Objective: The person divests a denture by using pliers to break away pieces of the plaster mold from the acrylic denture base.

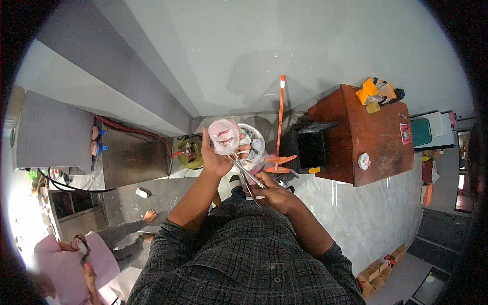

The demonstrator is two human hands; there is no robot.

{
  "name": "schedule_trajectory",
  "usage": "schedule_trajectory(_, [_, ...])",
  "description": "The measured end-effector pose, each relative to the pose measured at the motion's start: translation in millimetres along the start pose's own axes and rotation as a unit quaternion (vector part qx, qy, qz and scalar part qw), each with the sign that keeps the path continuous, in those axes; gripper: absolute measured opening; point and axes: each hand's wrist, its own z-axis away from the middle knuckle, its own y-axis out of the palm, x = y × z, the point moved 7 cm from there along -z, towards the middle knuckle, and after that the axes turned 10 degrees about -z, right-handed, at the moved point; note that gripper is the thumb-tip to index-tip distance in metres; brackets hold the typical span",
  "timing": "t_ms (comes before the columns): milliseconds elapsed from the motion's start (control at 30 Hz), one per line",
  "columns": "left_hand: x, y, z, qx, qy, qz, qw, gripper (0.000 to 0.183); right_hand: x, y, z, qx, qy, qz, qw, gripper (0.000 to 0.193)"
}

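Round piece (223,136): pale pink, translucent, red-streaked middle.

A plain grey wall (234,30) fills the view at 12 o'clock. At 1 o'clock an orange pole (281,101) with a white band stands against it. A brown wooden desk (384,147) spreads at 3 o'clock, a black bin (291,147) just beside its near side; on it lie an orange bag (371,92) at 2 o'clock and a small round white object (363,161) at 3 o'clock. A green cylinder (190,163) sits at 9 o'clock, a barefoot person in pink (105,252) at 8, and cardboard boxes (377,272) between 4 and 5.
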Motion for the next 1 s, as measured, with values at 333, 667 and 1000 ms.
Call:
schedule_trajectory(333, [9, -11, 0, -0.016, -0.08, -0.069, 0.994, 0.079, -4, 3, -2, 0.042, 0.057, -0.136, 0.988, 0.046])
schedule_trajectory(667, [26, -46, -6, -0.169, -0.069, -0.122, 0.976, 0.067, -22, -11, -23, -0.036, 0.111, -0.141, 0.983, 0.033])
schedule_trajectory(1000, [28, -51, -7, -0.178, -0.074, -0.105, 0.976, 0.07, -43, -19, -40, 0.009, 0.092, -0.019, 0.996, 0.02])
